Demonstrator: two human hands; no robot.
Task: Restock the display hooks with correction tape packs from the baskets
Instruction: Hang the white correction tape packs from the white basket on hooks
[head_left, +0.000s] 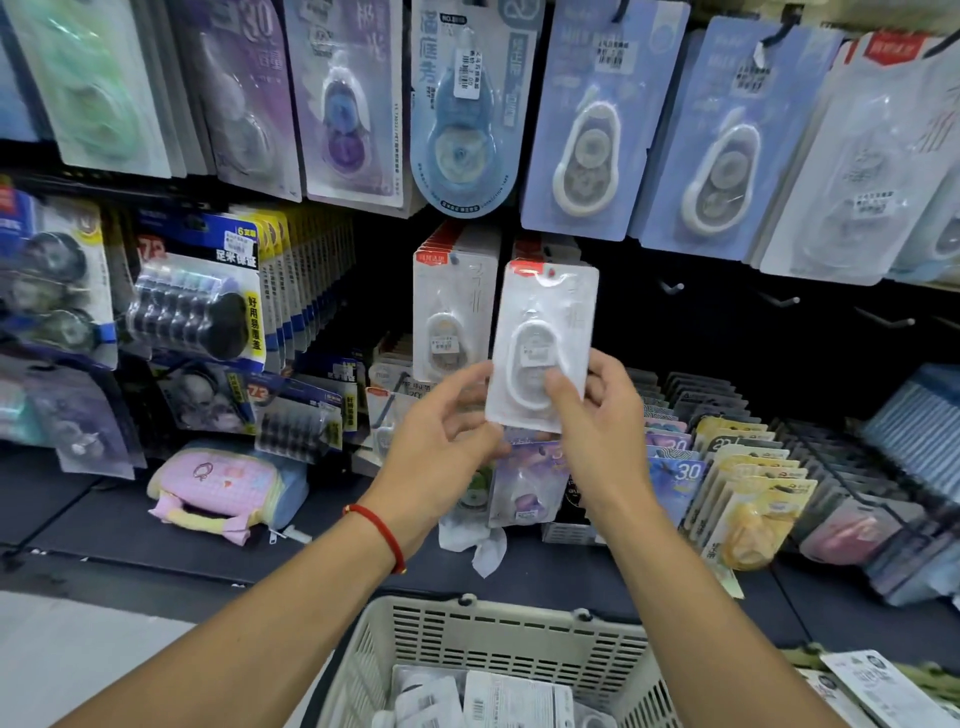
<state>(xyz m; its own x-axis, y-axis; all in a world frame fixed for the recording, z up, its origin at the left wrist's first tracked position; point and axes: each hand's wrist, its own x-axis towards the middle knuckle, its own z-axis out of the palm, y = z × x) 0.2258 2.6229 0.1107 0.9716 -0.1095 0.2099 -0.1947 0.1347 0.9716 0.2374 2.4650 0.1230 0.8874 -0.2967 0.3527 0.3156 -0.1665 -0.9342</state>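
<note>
Nearest, a cream slotted plastic basket (498, 644) holds more packs. Above it both hands hold up one white blister-carded correction tape pack (540, 348), long axis upright, hang hole at top. The right hand (597, 415) pinches its lower right edge, thumb on the front; the left hand (441, 421) touches its lower left corner. Beyond, a matching hung pack (452, 306) lies just left; bare hooks (779, 300) lie right.

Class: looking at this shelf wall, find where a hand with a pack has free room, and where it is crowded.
Free: the dark panel with bare hooks right of the held pack, and the dark shelf left of the pink pouch. Crowded: the top row of hanging packs and the upright packs at lower right.
</note>
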